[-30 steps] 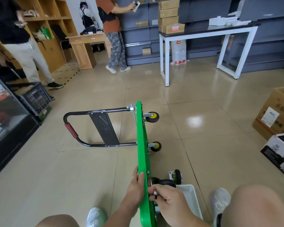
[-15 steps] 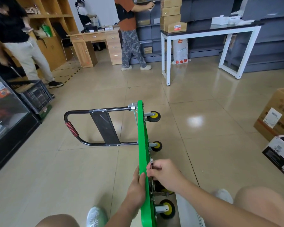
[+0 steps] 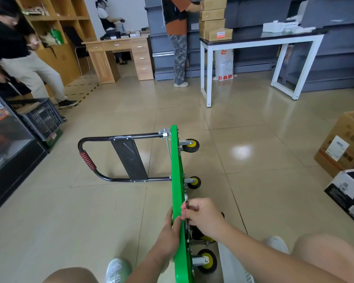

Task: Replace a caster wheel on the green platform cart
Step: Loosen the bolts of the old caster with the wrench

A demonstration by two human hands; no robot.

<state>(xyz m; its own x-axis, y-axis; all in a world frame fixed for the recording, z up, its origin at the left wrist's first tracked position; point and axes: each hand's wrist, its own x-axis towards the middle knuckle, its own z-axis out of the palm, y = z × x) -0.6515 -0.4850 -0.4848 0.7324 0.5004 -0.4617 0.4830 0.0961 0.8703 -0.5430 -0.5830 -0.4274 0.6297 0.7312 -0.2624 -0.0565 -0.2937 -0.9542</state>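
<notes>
The green platform cart stands on its side edge on the floor, its black folded handle lying to the left. Yellow-hubbed caster wheels stick out to the right: two far ones and a near one. My left hand grips the cart's top edge from the left. My right hand is curled against the cart's underside, pinching a caster's metal mounting plate. Part of that caster wheel shows beneath my wrist.
A white perforated basket lies by my right knee. Cardboard boxes sit at the right. A black crate and glass cabinet are at the left. A white-legged table and people stand farther back.
My right hand rose from low by the basket to the cart's underside, bringing the caster against the deck. The near lower caster came into view. My left hand stayed on the edge.
</notes>
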